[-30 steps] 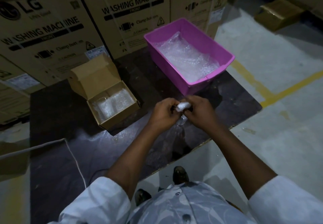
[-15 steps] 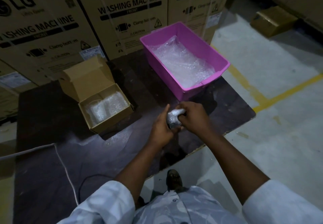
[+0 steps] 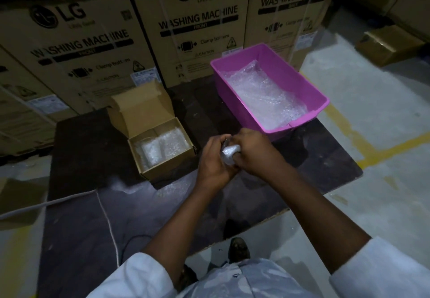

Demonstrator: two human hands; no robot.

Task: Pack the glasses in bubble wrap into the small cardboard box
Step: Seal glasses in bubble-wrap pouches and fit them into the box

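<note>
A glass wrapped in bubble wrap [image 3: 229, 154] is held above the dark table between both hands. My left hand [image 3: 213, 160] grips it from the left and below; my right hand [image 3: 254, 150] closes over its right side. Most of the glass is hidden by my fingers. The small cardboard box [image 3: 160, 169] stands open to the left of my hands, its lid flap upright. Two bubble-wrapped bundles [image 3: 162, 148] lie inside it side by side.
A pink plastic tub [image 3: 274, 58] lined with bubble wrap sits at the back right of the dark table [image 3: 88, 153]. Large washing-machine cartons [image 3: 186, 30] stand behind. A white cord [image 3: 104, 211] crosses the table's left front. Concrete floor with yellow lines lies to the right.
Both hands have kept turning the wrapped glass, which now stands more upright between them. The hands sit slightly closer to the small cardboard box.
</note>
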